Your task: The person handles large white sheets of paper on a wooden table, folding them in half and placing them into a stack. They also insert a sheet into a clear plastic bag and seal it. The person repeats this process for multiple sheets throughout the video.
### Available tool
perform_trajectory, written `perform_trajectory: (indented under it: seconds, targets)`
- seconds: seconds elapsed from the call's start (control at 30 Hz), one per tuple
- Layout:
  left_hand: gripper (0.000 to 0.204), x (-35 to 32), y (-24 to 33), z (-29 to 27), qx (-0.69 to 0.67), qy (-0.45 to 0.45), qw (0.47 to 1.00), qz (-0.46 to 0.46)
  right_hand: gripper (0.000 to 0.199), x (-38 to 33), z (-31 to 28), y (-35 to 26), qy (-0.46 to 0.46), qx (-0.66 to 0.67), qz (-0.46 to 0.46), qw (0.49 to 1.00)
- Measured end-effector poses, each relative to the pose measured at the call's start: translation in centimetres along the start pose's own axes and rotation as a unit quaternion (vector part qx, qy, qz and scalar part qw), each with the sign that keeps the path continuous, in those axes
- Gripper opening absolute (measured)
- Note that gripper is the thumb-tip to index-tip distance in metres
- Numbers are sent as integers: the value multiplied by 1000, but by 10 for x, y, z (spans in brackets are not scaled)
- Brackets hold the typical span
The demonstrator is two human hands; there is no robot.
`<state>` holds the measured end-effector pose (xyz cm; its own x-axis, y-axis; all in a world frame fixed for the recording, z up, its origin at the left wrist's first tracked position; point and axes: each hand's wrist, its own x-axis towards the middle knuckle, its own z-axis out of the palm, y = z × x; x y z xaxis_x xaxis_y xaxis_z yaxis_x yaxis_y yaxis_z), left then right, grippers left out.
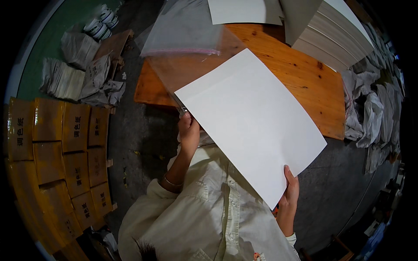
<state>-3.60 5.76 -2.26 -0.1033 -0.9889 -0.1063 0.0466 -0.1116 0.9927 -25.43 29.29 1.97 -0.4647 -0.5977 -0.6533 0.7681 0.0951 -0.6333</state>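
A large white sheet of paper [252, 122], perhaps a thin stack, is tilted across the middle, in front of my body. Its lower right edge is gripped by my right hand [290, 189], thumb on top and fingers underneath. My left hand [189, 132] is closed on the edge of a clear plastic bag [167, 71], beside the sheet's left edge. The upper left corner of the paper overlaps the bag; how far it lies inside cannot be made out. More clear bags [187, 32] with a pink strip lie on the wooden table [305, 82].
A tall stack of white paper [333, 37] stands at the table's far right, near another white sheet [246, 11]. Taped cardboard boxes [48, 124] are piled at left, below wrapped bundles [65, 80]. Grey-white plastic wrapping [370, 111] hangs beyond the table's right end.
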Motion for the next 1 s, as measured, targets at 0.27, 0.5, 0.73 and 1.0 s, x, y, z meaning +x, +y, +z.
perform_trajectory:
  seconds: [0.27,0.5,0.73,1.0]
  targets:
    - [19,2,-18,26,-161,8,983,88,48,-26,25,-8,0,-17,-25,1000]
    - [19,-10,-29,39,-207,-58,973,86,47,-22,26,-5,-6,2,-20,1000]
    - [20,-19,-35,48,-214,-98,970,65,47,-19,26,-16,6,-12,-41,999]
    - [22,-25,-41,58,-212,-112,970,49,48,-24,21,-30,-13,9,-5,1000]
